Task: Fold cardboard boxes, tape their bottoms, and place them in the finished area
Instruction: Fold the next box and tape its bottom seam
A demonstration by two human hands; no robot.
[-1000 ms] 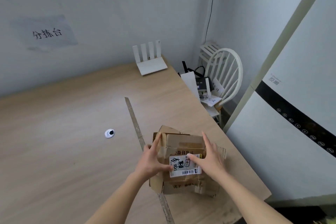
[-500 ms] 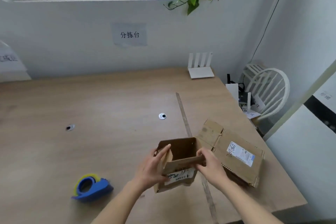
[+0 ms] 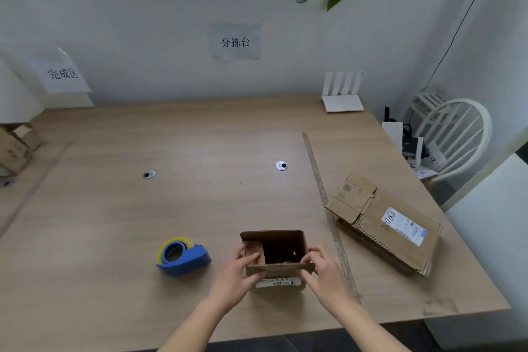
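1. Far left of the tape dispenser [image 3: 183, 258], at the table [image 3: 114, 223] edge: a brown box [image 3: 15, 148], below a paper sign [image 3: 61, 73] on the wall.
2. Tape dispenser: blue, lying just left of the small box [image 3: 275, 260].
3. Left hand [image 3: 238, 276]: gripping the small box's left side, fingers curled round the near edge and an inner flap.
4. Small box: standing open-topped right of the tape dispenser, label on the near face.
5. Right hand [image 3: 321, 273]: pinching the near right corner, fingers curled over the rim.
6. Further right of the tape dispenser: a stack of flat boxes [image 3: 383, 221], apart from the small box.
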